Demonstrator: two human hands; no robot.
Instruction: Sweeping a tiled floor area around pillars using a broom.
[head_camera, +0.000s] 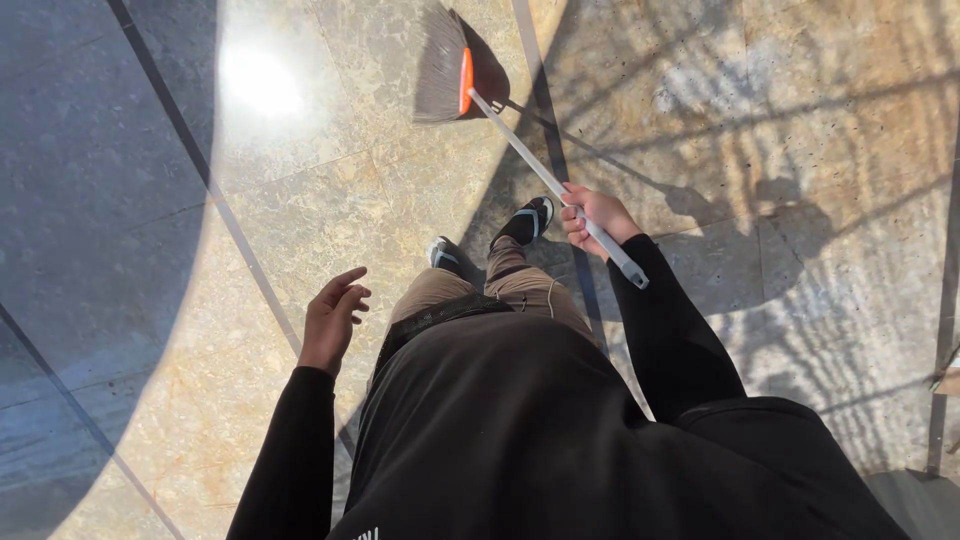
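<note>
My right hand (596, 217) is wrapped around the grey handle of a broom (520, 140), gripping it close to its upper end, where a short stub of handle sticks out below my fist. The broom's long axis runs on a slant from my hand up and to the left, away from my body, with the grey bristle head (440, 68) and its orange collar pointing out ahead of my feet (527, 222), bristles resting on the floor. My left hand (333, 318) hangs free at my side, holding nothing, fingers loosely curled and apart. Underfoot is a polished stone tile floor (300, 210), tan and mottled, crossed by dark joint lines, with bright sun glare and long shadows.
</note>
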